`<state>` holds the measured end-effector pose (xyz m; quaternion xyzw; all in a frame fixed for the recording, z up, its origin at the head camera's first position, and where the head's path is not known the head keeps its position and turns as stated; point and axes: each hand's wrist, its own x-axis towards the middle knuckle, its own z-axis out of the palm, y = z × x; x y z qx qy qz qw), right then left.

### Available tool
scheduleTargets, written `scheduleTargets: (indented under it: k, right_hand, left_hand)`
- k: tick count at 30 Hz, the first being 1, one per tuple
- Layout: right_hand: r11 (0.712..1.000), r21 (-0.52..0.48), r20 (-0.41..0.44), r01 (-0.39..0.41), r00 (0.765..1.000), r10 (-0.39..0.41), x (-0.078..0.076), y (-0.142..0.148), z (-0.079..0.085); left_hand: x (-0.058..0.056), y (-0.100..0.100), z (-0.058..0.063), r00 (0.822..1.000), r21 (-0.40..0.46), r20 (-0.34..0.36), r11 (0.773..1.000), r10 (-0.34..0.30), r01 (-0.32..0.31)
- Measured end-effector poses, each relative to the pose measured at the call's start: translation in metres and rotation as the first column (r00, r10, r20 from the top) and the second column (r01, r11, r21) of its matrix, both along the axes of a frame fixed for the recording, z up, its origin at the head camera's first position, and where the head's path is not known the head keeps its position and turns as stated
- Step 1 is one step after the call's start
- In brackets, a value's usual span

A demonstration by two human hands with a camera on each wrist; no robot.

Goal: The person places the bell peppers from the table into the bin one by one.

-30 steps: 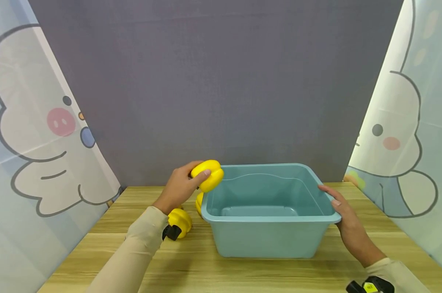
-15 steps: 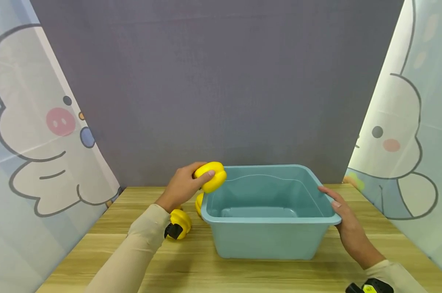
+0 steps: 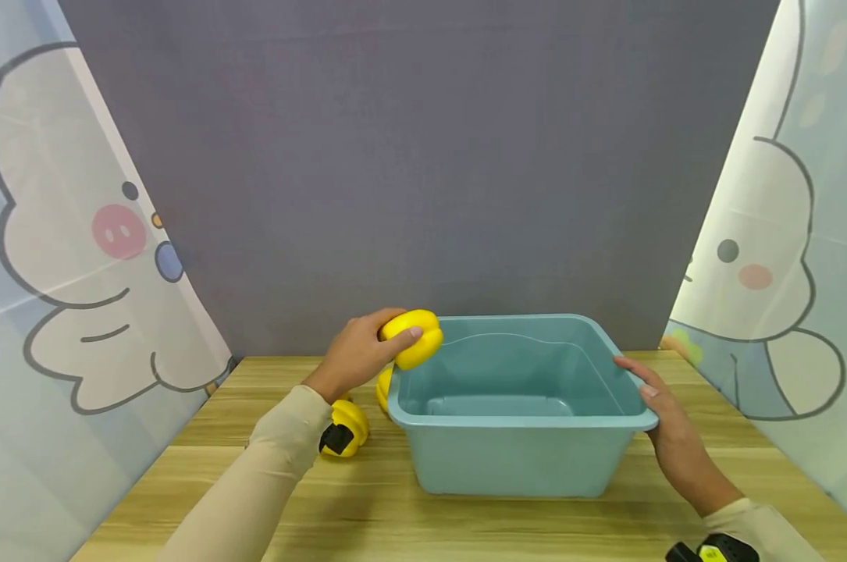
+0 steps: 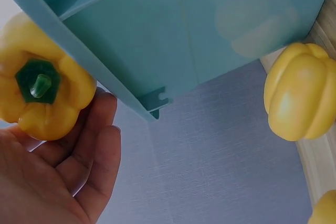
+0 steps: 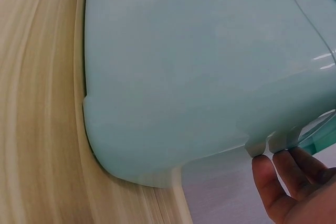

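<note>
My left hand (image 3: 358,351) grips a yellow bell pepper (image 3: 416,337) at the bin's back left corner, level with the rim. In the left wrist view, the pepper's green stem (image 4: 41,83) faces the camera, and the pepper sits beside the rim's outer edge. The blue-green plastic bin (image 3: 514,460) stands upright on the table, and no object shows inside it. My right hand (image 3: 672,421) holds the bin's right rim, thumb on top; in the right wrist view its fingertips (image 5: 262,163) touch the rim's underside.
Left of the bin, a yellow bell pepper (image 3: 351,425) lies on the wooden table (image 3: 205,484), partly covered by the left wrist camera. Another yellow pepper (image 3: 384,390) is half hidden behind the bin's left side. A grey curtain (image 3: 423,172) hangs at the back.
My left hand has moved a little to the right with the bell pepper, closer over the bin's left edge. The right hand and the bin stay in place.
</note>
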<state>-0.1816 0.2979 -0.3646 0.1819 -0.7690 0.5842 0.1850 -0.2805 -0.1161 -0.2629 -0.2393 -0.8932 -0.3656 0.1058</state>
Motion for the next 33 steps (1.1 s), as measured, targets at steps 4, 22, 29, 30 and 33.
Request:
scheduleTargets:
  k: [4, 22, 29, 30, 33]
  right_hand:
    - [1.0, -0.005, -0.006, -0.009, 1.0, 0.009, -0.003, 0.002, 0.0]
    - [1.0, -0.016, -0.028, -0.015, 1.0, 0.015, -0.014, 0.007, -0.001]
    - [1.0, -0.003, -0.031, -0.012, 0.999, 0.012, -0.016, 0.01, -0.002]
    - [1.0, -0.001, -0.032, -0.012, 0.999, 0.012, -0.016, 0.01, -0.002]
    - [1.0, 0.0, -0.035, -0.018, 0.999, 0.018, -0.019, 0.011, -0.002]
  left_hand:
    - [-0.001, 0.003, 0.003, 1.0, -0.035, -0.005, 0.999, -0.001, 0.001]
    - [-0.012, 0.017, 0.011, 0.999, -0.158, -0.044, 0.987, 0.003, -0.01]
    - [-0.017, 0.024, 0.009, 1.0, -0.186, -0.022, 0.982, -0.008, 0.004]
    - [-0.017, 0.024, 0.009, 1.0, -0.189, -0.02, 0.982, -0.012, 0.008]
    - [-0.017, 0.026, 0.014, 0.999, -0.191, -0.012, 0.981, -0.03, 0.027]
